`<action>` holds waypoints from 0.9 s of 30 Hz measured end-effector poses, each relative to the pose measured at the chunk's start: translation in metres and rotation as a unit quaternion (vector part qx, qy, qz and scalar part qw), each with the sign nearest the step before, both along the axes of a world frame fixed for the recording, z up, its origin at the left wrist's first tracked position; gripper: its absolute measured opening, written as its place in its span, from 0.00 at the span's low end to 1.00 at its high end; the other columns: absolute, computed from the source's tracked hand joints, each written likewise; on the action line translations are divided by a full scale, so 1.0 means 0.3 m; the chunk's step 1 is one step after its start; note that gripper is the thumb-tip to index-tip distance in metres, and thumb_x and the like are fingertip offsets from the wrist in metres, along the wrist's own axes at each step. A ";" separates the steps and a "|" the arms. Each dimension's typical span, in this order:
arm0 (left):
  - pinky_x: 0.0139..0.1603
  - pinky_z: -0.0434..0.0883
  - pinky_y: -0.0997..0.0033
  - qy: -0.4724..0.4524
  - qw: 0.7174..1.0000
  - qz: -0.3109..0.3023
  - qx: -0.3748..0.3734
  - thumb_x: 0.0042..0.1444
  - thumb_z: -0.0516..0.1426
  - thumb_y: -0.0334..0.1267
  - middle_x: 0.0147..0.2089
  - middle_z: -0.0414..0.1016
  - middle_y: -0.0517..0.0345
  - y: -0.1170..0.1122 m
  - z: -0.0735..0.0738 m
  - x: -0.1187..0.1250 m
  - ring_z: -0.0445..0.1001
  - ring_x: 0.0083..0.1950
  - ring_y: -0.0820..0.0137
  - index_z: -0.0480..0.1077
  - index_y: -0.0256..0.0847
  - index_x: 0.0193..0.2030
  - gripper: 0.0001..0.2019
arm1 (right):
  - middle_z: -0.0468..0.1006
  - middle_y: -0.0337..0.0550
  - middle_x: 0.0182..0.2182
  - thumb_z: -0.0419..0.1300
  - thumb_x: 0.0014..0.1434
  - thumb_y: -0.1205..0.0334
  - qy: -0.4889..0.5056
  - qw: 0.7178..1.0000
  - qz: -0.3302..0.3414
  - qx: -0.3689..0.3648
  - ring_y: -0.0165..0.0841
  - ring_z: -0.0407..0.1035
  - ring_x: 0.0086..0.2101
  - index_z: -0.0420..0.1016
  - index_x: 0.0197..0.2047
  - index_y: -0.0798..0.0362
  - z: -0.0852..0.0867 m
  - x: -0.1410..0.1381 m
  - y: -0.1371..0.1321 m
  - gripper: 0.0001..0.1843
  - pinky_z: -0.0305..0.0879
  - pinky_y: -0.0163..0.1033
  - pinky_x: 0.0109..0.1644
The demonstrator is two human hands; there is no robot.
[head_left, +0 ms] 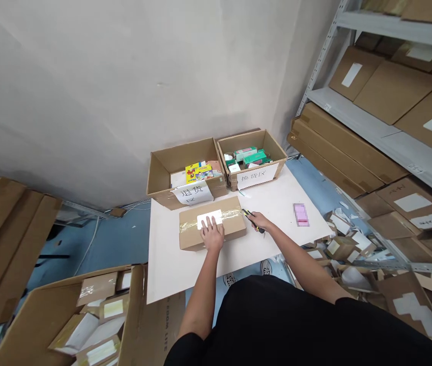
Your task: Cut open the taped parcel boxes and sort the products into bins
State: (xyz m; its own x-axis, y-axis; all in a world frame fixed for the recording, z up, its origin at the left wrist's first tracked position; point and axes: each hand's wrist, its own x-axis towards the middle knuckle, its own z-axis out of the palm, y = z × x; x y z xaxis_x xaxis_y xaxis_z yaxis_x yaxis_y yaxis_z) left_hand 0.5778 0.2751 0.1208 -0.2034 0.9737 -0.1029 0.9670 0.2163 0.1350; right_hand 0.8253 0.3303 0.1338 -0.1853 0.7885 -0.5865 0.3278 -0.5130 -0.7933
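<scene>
A closed cardboard box (231,207) lies on the white table (166,269), sealed with clear tape and bearing a white label (216,215). My left hand (212,236) rests flat on top of the box, fingers spread over the lower part of the label. At the box's right end, my right hand (261,221) grips a black and yellow utility knife (251,217). The knife's tip points toward the taped right edge; whether the blade touches the tape I cannot tell.
Behind the box stand two open cartons with handwritten signs: the left carton (162,165) holds colourful packs, the right carton (272,145) green and white boxes. A pink pixelated item (300,214) lies at the table's right. A large carton (134,300) of parcels stands front left; shelving (372,124) rises right.
</scene>
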 end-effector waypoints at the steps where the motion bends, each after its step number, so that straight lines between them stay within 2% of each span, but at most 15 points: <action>1: 0.79 0.49 0.46 0.000 1.000 0.000 0.001 0.74 0.42 0.50 0.84 0.38 0.49 -0.001 0.003 0.002 0.34 0.84 0.52 0.44 0.41 0.82 0.34 | 0.66 0.28 0.13 0.56 0.73 0.49 -0.009 1.000 0.008 0.001 0.27 0.60 0.11 0.60 0.36 0.48 -0.003 0.000 -0.016 0.16 0.56 0.30 0.19; 7: 0.78 0.49 0.45 0.001 1.000 -0.004 0.013 0.74 0.41 0.51 0.83 0.40 0.49 -0.006 0.005 0.004 0.36 0.83 0.51 0.44 0.41 0.82 0.34 | 0.67 0.27 0.15 0.54 0.75 0.52 -0.115 0.992 0.021 0.047 0.28 0.64 0.12 0.63 0.39 0.49 0.009 -0.016 -0.085 0.13 0.58 0.31 0.21; 10: 0.79 0.49 0.46 0.002 1.000 -0.003 0.019 0.74 0.41 0.51 0.83 0.41 0.50 -0.007 -0.004 0.000 0.37 0.83 0.52 0.44 0.43 0.82 0.34 | 0.72 0.30 0.20 0.52 0.76 0.50 -0.172 0.983 0.030 0.062 0.28 0.66 0.13 0.66 0.43 0.50 0.050 -0.023 -0.067 0.13 0.60 0.32 0.24; 12: 0.79 0.49 0.46 0.002 1.000 -0.003 0.025 0.74 0.41 0.52 0.83 0.42 0.50 -0.009 -0.009 -0.002 0.37 0.83 0.52 0.43 0.44 0.82 0.34 | 0.77 0.36 0.25 0.51 0.76 0.49 -0.224 0.970 0.057 0.076 0.29 0.70 0.17 0.69 0.46 0.50 0.078 -0.038 -0.044 0.14 0.62 0.33 0.27; 15: 0.79 0.48 0.46 -0.004 1.000 -0.004 0.027 0.74 0.42 0.52 0.83 0.40 0.50 -0.010 -0.016 -0.004 0.35 0.84 0.52 0.43 0.43 0.82 0.34 | 0.83 0.49 0.39 0.50 0.77 0.52 -0.332 0.932 0.105 0.099 0.36 0.80 0.32 0.71 0.52 0.52 0.099 -0.078 -0.026 0.14 0.66 0.36 0.37; 17: 0.79 0.48 0.47 -0.002 1.000 -0.005 0.021 0.74 0.41 0.52 0.84 0.40 0.50 -0.009 -0.020 -0.004 0.36 0.83 0.52 0.44 0.42 0.82 0.34 | 0.83 0.57 0.46 0.50 0.77 0.54 -0.385 0.908 0.127 0.105 0.43 0.80 0.44 0.71 0.55 0.54 0.100 -0.105 -0.034 0.15 0.68 0.40 0.43; 19: 0.79 0.49 0.48 0.006 1.000 -0.004 0.023 0.74 0.41 0.53 0.83 0.41 0.51 -0.008 -0.026 -0.003 0.37 0.83 0.52 0.45 0.42 0.82 0.34 | 0.82 0.60 0.49 0.49 0.76 0.55 -0.403 0.898 0.144 0.099 0.46 0.78 0.50 0.71 0.58 0.54 0.098 -0.120 -0.054 0.16 0.68 0.42 0.47; 22: 0.78 0.49 0.47 0.012 0.999 -0.001 0.034 0.74 0.41 0.53 0.83 0.43 0.52 -0.011 -0.033 0.002 0.38 0.83 0.53 0.43 0.44 0.82 0.34 | 0.82 0.60 0.50 0.49 0.76 0.56 -0.405 0.895 0.162 0.088 0.47 0.78 0.50 0.71 0.58 0.55 0.106 -0.111 -0.084 0.17 0.68 0.43 0.48; 25: 0.78 0.50 0.47 0.004 1.000 -0.001 0.030 0.73 0.41 0.52 0.83 0.43 0.51 -0.010 -0.028 0.009 0.39 0.83 0.53 0.43 0.45 0.82 0.34 | 0.83 0.57 0.46 0.50 0.76 0.53 -0.390 0.901 0.174 0.078 0.44 0.80 0.45 0.73 0.55 0.53 0.122 -0.073 -0.102 0.16 0.68 0.41 0.45; 27: 0.77 0.51 0.47 -0.007 1.000 -0.003 0.023 0.73 0.43 0.52 0.83 0.45 0.50 0.002 -0.012 0.000 0.41 0.83 0.51 0.47 0.44 0.81 0.34 | 0.83 0.54 0.45 0.50 0.77 0.51 -0.388 0.905 0.149 0.093 0.43 0.80 0.43 0.72 0.54 0.51 0.127 -0.048 -0.110 0.16 0.67 0.39 0.44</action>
State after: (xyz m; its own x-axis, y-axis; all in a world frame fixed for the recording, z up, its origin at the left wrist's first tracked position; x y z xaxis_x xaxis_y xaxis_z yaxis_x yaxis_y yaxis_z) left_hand 0.5779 0.2758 0.1171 -0.1962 0.9786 -0.0614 0.9661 0.2036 0.1585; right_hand 0.8109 0.2974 0.1720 0.0035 0.8698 -0.4935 0.9248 -0.1905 -0.3293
